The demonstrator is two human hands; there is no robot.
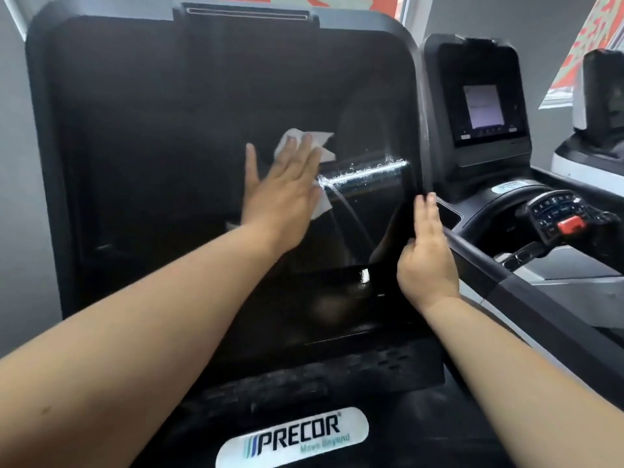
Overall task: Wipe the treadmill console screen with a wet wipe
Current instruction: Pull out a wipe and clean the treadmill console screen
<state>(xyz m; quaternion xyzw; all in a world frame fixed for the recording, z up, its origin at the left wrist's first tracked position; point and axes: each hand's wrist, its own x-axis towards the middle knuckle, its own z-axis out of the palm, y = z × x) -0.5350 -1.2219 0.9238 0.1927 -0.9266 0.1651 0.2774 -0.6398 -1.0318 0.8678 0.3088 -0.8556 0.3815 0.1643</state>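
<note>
Both of my hands are on the big dark console screen (pixel 162 136): my left hand (pixel 287 190) lies flat with fingers spread, pressing a crumpled white wet wipe (pixel 305 141) against the glass a little right of centre, its corners poking out above and beside my fingers. Right of it runs a foamy wet streak (pixel 368 170), with thin curved smears bending down from it. My right hand (pixel 427 255), flat and holding nothing, rests against the screen's right frame edge, above the Precor badge (pixel 293 437).
</note>
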